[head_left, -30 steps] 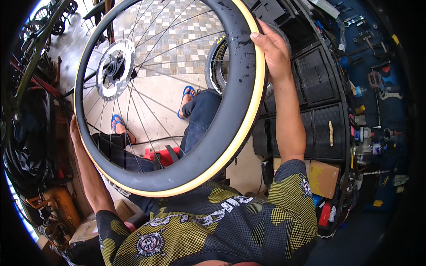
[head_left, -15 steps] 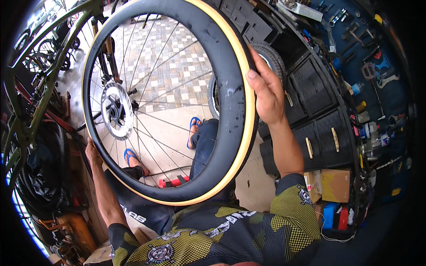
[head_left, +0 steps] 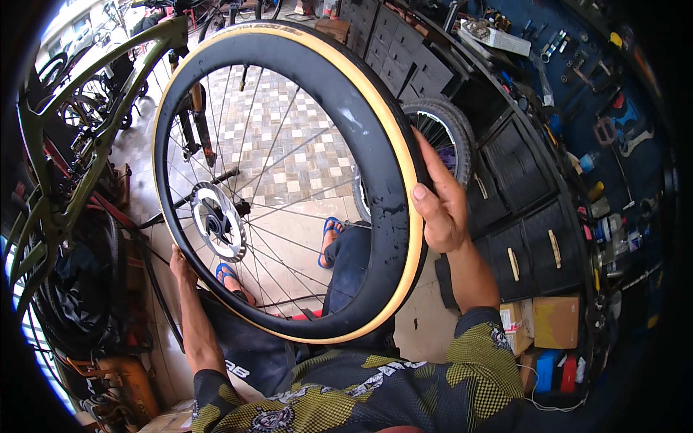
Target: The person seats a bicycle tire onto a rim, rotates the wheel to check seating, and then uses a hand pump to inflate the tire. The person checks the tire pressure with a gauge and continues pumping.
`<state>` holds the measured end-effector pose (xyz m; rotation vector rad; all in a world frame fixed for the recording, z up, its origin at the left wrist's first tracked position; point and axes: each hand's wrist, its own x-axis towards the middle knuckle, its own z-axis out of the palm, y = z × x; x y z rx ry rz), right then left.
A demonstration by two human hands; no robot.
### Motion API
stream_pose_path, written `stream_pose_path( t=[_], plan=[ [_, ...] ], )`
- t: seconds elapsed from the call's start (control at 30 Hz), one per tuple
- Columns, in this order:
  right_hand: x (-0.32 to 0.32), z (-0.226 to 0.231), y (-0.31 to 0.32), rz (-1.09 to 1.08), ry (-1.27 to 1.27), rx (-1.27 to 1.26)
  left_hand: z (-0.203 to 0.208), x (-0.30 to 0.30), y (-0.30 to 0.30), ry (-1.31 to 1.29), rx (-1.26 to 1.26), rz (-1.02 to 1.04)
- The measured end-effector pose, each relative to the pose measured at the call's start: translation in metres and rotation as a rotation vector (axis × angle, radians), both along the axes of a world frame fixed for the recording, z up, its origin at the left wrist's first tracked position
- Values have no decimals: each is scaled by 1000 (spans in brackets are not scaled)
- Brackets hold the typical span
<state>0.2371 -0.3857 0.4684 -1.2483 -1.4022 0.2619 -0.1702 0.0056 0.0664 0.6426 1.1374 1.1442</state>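
One bicycle wheel [head_left: 390, 216], black-rimmed with a tan-walled tyre, is held up at a tilt in front of the person, between the two hands. Taking it as a clock face, the right grip [head_left: 442, 209] is at between 3 and 4 o'clock, grasping the tyre, thumb on the tan wall. The left grip [head_left: 183, 267] touches the edge at 8 o'clock; its fingers are mostly hidden, so I cannot tell whether they close. The wheel carries one disc rotor [head_left: 232, 229] and one valve stem [head_left: 242, 78] near 11 o'clock. Beyond it: one knobbly-tyred wheel [head_left: 455, 133] between 2 and 3, one green frame [head_left: 172, 32] toward 10. Two blue sandals [head_left: 228, 271] show through the spokes.
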Motion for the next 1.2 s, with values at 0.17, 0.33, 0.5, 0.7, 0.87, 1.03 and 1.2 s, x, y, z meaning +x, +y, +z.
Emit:
stream_pose_path(
  t=[0.17, 0.33, 0.5, 0.7, 0.87, 1.03, 1.2],
  plan=[
    [3, -9, 1, -16, -37, 52, -1, 8, -3, -108, 5, 47],
    [15, -11, 3, -41, -229, 91, 9, -2, 0, -246, 75, 160],
    [14, -12, 0, -83, -347, 87, 32, 7, -14, -276, 109, 207],
    [9, -10, 2, -56, -329, 94, 36, -2, -17, -323, 102, 245],
    [11, -14, 2, -70, -337, 102, 37, -4, -17, -365, 133, 262],
    [15, -25, -6, -109, -265, 65, 38, 3, -17, -385, 101, 295],
    [21, -30, -4, -109, -276, 115, 23, -14, -13, -381, 125, 227]
  ],
)
